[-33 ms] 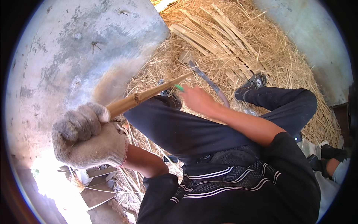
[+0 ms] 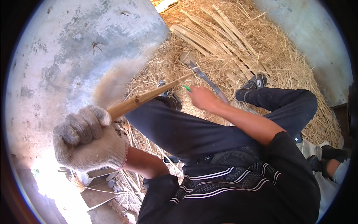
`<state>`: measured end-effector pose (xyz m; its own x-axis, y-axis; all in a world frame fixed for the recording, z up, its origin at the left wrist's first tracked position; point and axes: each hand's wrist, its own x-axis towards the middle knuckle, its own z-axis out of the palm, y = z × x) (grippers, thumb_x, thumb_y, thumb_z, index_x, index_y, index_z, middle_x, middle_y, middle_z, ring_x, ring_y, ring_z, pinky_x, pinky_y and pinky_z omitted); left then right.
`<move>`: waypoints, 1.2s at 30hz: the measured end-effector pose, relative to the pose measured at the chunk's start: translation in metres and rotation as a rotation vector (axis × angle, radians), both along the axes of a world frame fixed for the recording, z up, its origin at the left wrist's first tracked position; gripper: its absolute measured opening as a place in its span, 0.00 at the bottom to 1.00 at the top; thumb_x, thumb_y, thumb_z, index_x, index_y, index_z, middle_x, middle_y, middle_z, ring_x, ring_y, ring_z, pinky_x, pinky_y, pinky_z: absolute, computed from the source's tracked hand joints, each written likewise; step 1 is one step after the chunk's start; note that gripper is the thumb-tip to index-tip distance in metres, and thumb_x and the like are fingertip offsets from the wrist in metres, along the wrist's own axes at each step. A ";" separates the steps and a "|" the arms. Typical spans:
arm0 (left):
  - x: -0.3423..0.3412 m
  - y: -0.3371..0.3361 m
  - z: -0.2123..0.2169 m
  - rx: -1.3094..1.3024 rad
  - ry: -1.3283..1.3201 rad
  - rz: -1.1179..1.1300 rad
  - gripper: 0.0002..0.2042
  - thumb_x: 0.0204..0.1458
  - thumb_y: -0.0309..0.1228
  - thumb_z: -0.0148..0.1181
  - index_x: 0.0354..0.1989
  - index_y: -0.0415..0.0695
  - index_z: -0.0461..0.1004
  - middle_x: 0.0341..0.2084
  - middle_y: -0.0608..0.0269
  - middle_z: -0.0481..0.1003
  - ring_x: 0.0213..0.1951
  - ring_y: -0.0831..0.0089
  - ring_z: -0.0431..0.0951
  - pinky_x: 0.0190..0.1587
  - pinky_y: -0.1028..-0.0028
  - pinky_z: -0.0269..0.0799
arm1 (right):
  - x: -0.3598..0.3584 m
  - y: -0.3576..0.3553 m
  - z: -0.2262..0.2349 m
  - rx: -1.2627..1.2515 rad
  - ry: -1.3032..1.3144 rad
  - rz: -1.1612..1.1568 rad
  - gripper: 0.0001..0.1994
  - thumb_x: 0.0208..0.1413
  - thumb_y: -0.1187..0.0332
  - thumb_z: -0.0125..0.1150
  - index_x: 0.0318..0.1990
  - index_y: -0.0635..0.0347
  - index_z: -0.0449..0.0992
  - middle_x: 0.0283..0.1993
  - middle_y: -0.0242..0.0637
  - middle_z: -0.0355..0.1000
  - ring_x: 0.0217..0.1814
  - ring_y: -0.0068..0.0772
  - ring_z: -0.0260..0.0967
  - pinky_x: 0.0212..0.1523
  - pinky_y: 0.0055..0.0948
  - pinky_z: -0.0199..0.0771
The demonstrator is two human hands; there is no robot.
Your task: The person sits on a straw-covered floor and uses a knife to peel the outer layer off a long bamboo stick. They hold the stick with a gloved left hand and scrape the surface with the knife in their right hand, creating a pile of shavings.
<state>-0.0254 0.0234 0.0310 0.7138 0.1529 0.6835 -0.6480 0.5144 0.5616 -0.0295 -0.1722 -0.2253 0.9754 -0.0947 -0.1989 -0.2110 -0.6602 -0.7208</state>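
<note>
Your left hand (image 2: 89, 138), in a knitted work glove, is clenched tight around the near end of a bamboo stick (image 2: 149, 96), fingers fully wrapped and no gap showing. The stick runs from the glove at eight o'clock up toward the middle of the view, pale tan with a visible node ring, crossing above your dark trouser leg (image 2: 194, 130) and ending over the straw (image 2: 283, 59). Your bare right hand (image 2: 203, 99) sits near the centre, fingers curled on the handle of a long knife (image 2: 207, 80), whose grey blade points toward twelve o'clock, close to the stick's far tip; a small green piece shows at the knuckles. Split bamboo strips (image 2: 216, 41) lie on the straw at one o'clock.
</note>
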 end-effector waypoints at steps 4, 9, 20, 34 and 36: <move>-0.004 0.010 0.002 0.034 0.015 -0.046 0.16 0.50 0.31 0.41 0.10 0.55 0.52 0.05 0.74 0.47 0.08 0.81 0.44 0.10 0.74 0.44 | -0.012 0.007 0.043 0.051 -0.078 0.066 0.16 0.65 0.61 0.47 0.47 0.67 0.69 0.24 0.58 0.72 0.28 0.61 0.73 0.33 0.52 0.73; -0.002 0.007 0.003 0.011 0.048 0.023 0.15 0.50 0.31 0.41 0.11 0.55 0.52 0.06 0.74 0.47 0.08 0.80 0.45 0.12 0.74 0.44 | -0.019 0.032 0.052 0.126 -0.345 0.117 0.15 0.64 0.60 0.48 0.46 0.64 0.70 0.24 0.59 0.72 0.27 0.62 0.72 0.33 0.53 0.72; 0.009 0.020 0.002 0.010 0.045 0.198 0.16 0.52 0.31 0.40 0.12 0.55 0.51 0.06 0.74 0.48 0.08 0.81 0.45 0.10 0.75 0.47 | 0.014 0.032 0.022 0.053 -0.173 0.142 0.14 0.63 0.62 0.48 0.46 0.64 0.71 0.26 0.54 0.74 0.33 0.56 0.76 0.34 0.46 0.77; 0.013 0.033 -0.005 0.020 0.068 0.259 0.16 0.50 0.33 0.42 0.11 0.56 0.50 0.05 0.74 0.46 0.07 0.80 0.42 0.10 0.77 0.45 | 0.009 0.009 0.068 0.230 -0.128 0.182 0.19 0.66 0.53 0.44 0.48 0.61 0.69 0.19 0.52 0.69 0.23 0.54 0.71 0.29 0.50 0.70; 0.015 0.037 -0.006 -0.003 0.110 0.375 0.17 0.53 0.34 0.42 0.11 0.55 0.54 0.04 0.75 0.49 0.05 0.83 0.48 0.07 0.79 0.50 | -0.007 0.028 0.071 0.186 -0.300 0.257 0.19 0.67 0.54 0.43 0.44 0.64 0.68 0.20 0.55 0.70 0.26 0.61 0.71 0.31 0.53 0.71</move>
